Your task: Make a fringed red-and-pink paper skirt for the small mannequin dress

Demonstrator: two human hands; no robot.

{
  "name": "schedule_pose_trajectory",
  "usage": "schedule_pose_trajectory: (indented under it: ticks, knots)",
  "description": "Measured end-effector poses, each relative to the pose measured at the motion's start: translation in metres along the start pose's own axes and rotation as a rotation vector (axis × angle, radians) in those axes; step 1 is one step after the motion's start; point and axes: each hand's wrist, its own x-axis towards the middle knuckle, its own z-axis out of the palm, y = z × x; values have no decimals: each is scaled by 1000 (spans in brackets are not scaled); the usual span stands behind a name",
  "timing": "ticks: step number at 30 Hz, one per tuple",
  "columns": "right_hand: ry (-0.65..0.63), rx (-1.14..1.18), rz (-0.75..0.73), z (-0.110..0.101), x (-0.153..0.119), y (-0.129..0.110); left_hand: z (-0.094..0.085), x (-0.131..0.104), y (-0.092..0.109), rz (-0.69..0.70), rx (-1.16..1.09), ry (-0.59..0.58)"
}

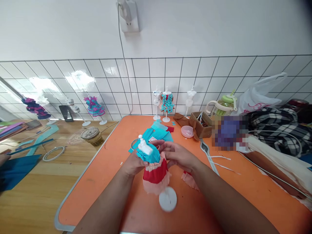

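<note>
A small white mannequin [145, 148] is tilted over the orange table, dressed in a tiered doll dress [156, 172] of blue, red and pink fabric. My left hand [135, 164] wraps round its side at the blue tier. On the other side, my right hand [177, 154] has its fingers curled against the pink ruffle at the dress's edge; some fingertips are hidden behind it. The mannequin's round white base [168, 199] shows below the hem. Blue fabric [152, 131] lies behind my hands, and a red and pink fabric strip [190, 181] lies partly under my right forearm.
Several other mannequins stand along the tiled wall, one in a turquoise ruffled dress [167, 103]. A cardboard box [203, 130], a pink bowl [187, 131] and a green-lidded bottle [225, 104] are at the back right. A jar [92, 136] and another person's hand [3, 159] are left.
</note>
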Motion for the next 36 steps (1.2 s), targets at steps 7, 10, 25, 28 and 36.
schedule_pose_trajectory:
  ticks: [7,10,25,28,36]
  knots:
    - [27,-180,-222,-4,-9,-14,-8,0,5,29,-65,142]
    - [57,-139,-219,5,-6,-7,-3,1,7,21,-53,118]
    - [101,-116,-352,13,-16,-7,-18,-3,0,85,-91,242]
    - [66,-118,-336,16,-22,-9,-11,-2,4,91,-149,219]
    - [153,-122,-331,24,-21,-13,-10,-3,-3,50,-225,249]
